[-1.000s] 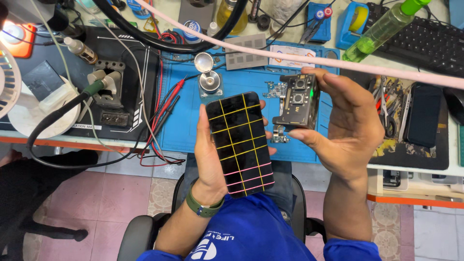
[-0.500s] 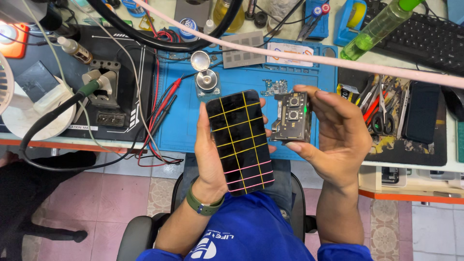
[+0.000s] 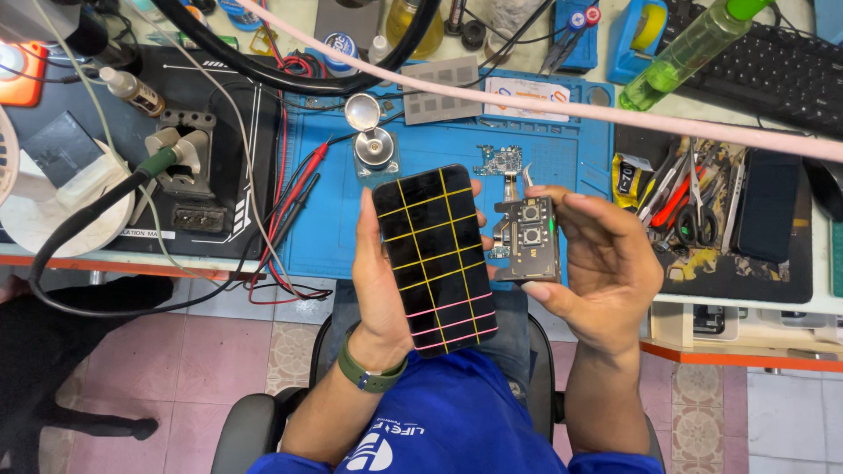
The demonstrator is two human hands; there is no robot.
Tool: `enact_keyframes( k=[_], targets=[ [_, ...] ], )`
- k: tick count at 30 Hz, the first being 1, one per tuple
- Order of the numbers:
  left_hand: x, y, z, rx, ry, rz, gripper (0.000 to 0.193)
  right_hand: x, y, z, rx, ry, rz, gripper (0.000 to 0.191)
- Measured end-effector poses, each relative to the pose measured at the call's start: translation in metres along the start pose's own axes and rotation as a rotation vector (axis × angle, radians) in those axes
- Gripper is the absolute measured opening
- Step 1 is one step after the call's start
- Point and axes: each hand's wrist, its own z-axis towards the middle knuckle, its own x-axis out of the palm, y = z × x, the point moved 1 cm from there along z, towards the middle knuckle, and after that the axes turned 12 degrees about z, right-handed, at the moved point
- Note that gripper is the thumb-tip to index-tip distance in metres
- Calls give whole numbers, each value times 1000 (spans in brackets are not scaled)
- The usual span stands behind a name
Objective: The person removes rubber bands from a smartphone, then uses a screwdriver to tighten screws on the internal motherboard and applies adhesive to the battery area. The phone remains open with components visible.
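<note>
My left hand (image 3: 379,281) grips a black phone screen (image 3: 435,256) that shows a grid of yellow and pink lines, held face up over my lap. Right beside it, my right hand (image 3: 606,272) holds a small dark tester board (image 3: 529,239) with two round buttons and a green light on its edge. A short flex cable runs between the board and the screen's right side. Both hands hover just in front of the blue work mat (image 3: 562,158).
On the mat lie a small circuit board (image 3: 500,160), a metal stand (image 3: 376,140) and red probe leads (image 3: 294,197). A tool tray (image 3: 694,202) with pliers and scissors sits right, a keyboard (image 3: 773,70) behind. A pink hose (image 3: 615,110) crosses above.
My right hand has lowered the tester board and brought it in beside the screen. The left hand and the screen have stayed in place.
</note>
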Motion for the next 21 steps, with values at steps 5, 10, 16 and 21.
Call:
enact_keyframes(
  k=[5, 10, 16, 21],
  targets=[
    [-3, 4, -3, -17, 79, -62, 91, 8, 3, -14, -29, -133, 38, 67],
    [-1, 10, -9, -126, 263, -205, 95, 28, 6, -33, -143, -326, -28, 70],
    [1, 20, -7, -228, 313, -379, 96, 38, 14, -52, -184, -389, -285, 83],
    [-4, 24, -6, -259, 325, -338, 97, 47, 13, -61, -176, -433, -360, 90]
  ],
)
